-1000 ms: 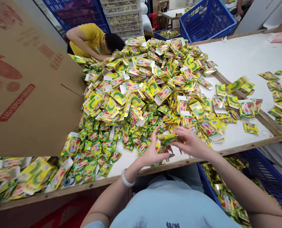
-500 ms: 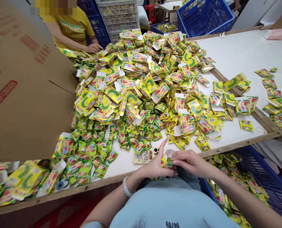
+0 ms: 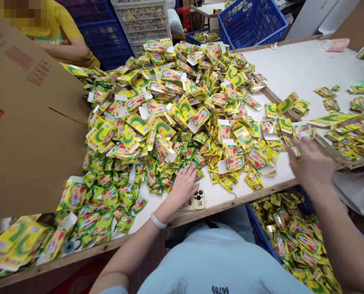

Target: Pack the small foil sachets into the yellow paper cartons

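Near many packets [image 3: 152, 178]: left hand [image 3: 182, 187], right hand [image 3: 315, 165], one phone [image 3: 199, 202].

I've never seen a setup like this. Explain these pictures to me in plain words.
There is no machine here, just one person's bare hands. Every picture comes from a single camera worn on that person's head, looking forward and down, so the arms reach in from the bottom.

On the white table lies a big heap of small printed boxes, with green packets in front of it and yellow packets towards the right. A large cardboard carton stands at the left; another person in a yellow shirt is behind it.

The left hand is at the green packets, above a phone. The right hand is blurred, near boxes further right. I can't tell whether either hand grips anything.
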`<state>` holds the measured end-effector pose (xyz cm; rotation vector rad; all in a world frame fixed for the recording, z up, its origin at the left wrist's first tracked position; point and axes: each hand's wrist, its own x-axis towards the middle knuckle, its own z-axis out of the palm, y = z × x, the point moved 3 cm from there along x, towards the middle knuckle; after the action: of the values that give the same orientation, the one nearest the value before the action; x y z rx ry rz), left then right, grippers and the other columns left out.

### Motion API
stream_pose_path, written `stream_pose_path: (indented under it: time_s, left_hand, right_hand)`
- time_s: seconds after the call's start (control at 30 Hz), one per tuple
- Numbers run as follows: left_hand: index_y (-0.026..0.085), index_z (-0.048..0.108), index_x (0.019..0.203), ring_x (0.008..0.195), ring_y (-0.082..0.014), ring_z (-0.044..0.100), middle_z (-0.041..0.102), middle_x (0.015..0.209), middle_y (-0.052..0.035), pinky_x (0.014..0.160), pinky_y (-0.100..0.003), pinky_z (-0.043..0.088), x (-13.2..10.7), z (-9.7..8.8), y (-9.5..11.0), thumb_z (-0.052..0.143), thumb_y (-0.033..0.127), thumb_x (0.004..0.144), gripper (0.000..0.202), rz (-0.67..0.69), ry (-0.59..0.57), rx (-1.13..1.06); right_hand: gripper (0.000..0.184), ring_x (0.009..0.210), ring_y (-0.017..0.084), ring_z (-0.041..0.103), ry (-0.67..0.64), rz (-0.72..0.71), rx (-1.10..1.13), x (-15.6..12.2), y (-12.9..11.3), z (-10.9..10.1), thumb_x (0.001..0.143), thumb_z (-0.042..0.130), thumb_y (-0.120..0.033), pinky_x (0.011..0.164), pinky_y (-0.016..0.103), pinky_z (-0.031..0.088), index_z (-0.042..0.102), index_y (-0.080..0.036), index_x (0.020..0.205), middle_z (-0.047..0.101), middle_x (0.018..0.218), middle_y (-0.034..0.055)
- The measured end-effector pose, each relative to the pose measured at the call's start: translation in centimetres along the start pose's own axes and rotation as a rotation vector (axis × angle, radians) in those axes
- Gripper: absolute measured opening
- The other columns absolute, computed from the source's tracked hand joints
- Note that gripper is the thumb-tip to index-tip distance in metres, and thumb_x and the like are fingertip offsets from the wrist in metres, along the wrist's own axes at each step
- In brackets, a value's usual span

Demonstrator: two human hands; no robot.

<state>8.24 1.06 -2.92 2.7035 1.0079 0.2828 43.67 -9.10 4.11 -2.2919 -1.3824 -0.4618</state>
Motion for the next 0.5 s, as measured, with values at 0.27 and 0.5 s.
stream_pose_path:
  time_s: [0.27,0.5]
  left_hand:
    - [0.016,0.068,0.107,0.109,-0.026,0.063,0.073,0.106,-0.0109,0.095,-0.045,0.049,-0.2,0.3,-1.6,0.05,0.022,0.095,0.023,-0.095,0.185,-0.272]
    - [0.017,0.064,0.08,0.114,-0.0256,0.061,0.067,0.124,-0.0126,0.096,-0.04,0.047,-0.7,-0.7,1.7,0.061,0.048,0.089,0.032,-0.276,0.095,-1.207]
  right_hand:
    - [0.023,0.093,0.028,0.059,-0.5,-0.547,0.007,-10.7,-10.2,5.2,0.09,0.057,-0.036,0.075,0.034,0.048,0.065,-0.015,0.092,0.067,0.093,0.0147]
    - [0.024,0.068,0.018,0.064,-0.682,-0.191,0.702,-8.7,-10.2,4.5,0.093,0.052,-0.033,0.062,0.029,0.052,0.066,-0.017,0.104,0.072,0.082,0.0061]
